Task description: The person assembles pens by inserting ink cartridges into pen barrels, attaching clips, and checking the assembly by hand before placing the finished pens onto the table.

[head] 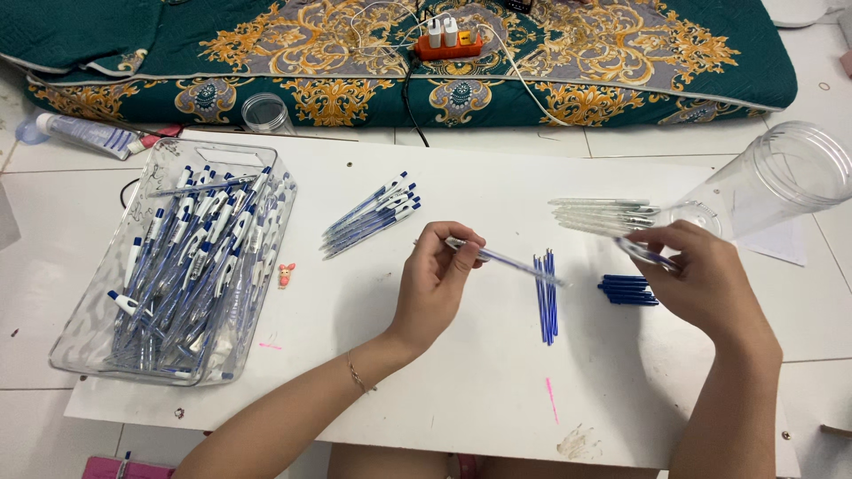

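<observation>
White flat counter point(444, 390) on pale tiled floor, with a teal-and-gold patterned mattress point(621, 62) along the far edge. Your left hand point(435, 284) pinches a slim clear pen barrel point(506, 260) between thumb and fingers, grip closed on it, barrel slanting right and hovering above the counter. Your right hand point(701, 275) is closed on a short blue-tinted clear pen piece point(646, 255), fingers curled around it. Between your hands lie thin blue ink refills point(547, 297), straight and parallel. Just beside the right hand sits a small stack of dark blue caps point(628, 290), and beyond it a row of clear empty tubes point(603, 215). A big transparent plastic jar point(781, 177) lies on its side at right, ribbed mouth facing you. A loose bunch of finished blue-and-white pens point(373, 217) lies at centre. At left, a clear wavy-walled plastic bin point(80, 328) holds a heap of the same pens.
</observation>
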